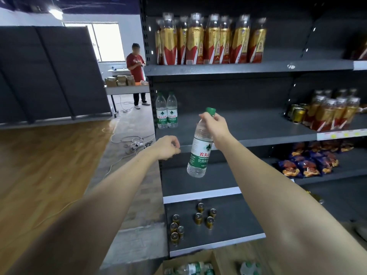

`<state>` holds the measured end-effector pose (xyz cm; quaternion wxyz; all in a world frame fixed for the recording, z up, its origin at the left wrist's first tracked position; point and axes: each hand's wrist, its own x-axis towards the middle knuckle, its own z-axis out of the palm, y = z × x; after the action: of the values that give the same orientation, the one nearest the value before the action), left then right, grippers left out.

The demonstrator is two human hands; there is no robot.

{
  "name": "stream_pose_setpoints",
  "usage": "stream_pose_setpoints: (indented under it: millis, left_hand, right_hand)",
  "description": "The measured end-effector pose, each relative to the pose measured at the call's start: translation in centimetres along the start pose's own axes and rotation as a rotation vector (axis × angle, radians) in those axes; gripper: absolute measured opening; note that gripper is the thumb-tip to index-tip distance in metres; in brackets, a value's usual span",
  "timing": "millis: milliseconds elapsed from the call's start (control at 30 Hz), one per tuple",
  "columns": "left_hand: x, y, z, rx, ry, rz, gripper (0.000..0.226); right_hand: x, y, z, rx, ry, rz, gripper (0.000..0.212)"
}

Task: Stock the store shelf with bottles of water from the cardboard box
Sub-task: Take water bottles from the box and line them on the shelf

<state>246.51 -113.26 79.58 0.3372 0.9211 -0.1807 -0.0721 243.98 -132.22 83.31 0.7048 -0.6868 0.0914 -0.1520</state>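
Right hand (215,124) pinching water bottle (199,153) neck, bottle hanging below, left hand (167,146) loosely curled, holding nothing

bottle (199,153): clear glossy plastic; shelf (248,126): matt dark, probably metal; floor (39,155): wood-look

The dark grey metal store shelf (248,68) carries red-and-gold labelled bottles (210,39) on its top board, two clear green-capped water bottles (166,111) standing side by side at the far left of the middle board, and small gold cans (198,219) on the lowest board.
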Motion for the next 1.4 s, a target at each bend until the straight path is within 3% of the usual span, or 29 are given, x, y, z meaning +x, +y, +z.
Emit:
stream_pose_setpoints:
  millis: [100,300,533,800,900,1100,1400]
  left_hand:
    - [-0.2,1.4,0.0,-0.041,-0.081,-0.017,0.011]
    - [0.3,4.5,2.0,-0.14,-0.166,0.024,0.05]
    - [3.2,5.5,4.7,-0.299,0.133,-0.107,0.078]
    - [4.6,3.9,5.1,-0.276,0.329,-0.192,0.079]
    - [4.9,2.7,4.2,-0.274,0.404,-0.214,0.077]
    - [8.6,0.6,1.1,-0.29,0.507,-0.217,0.08]
    - [18.4,-4.3,-1.9,-0.398,0.443,-0.126,0.072]
  right_hand:
    - [0.2,-0.7,-0.1,-0.023,-0.025,-0.011,0.011]
    - [1.3,-1.4,-0.2,-0.095,-0.144,-0.06,0.011]
    - [2.9,-2.1,-0.2,-0.105,-0.243,-0.076,0.015]
    - [5.7,-1.3,-2.0,-0.211,-0.453,-0.02,0.025]
    - [7.2,0.2,-2.5,-0.315,-0.438,0.029,0.028]
    - [10.9,3.6,-1.0,-0.624,-0.442,0.016,0.013]
    - [16.2,8.5,3.7,-0.89,-0.385,0.056,0.022]
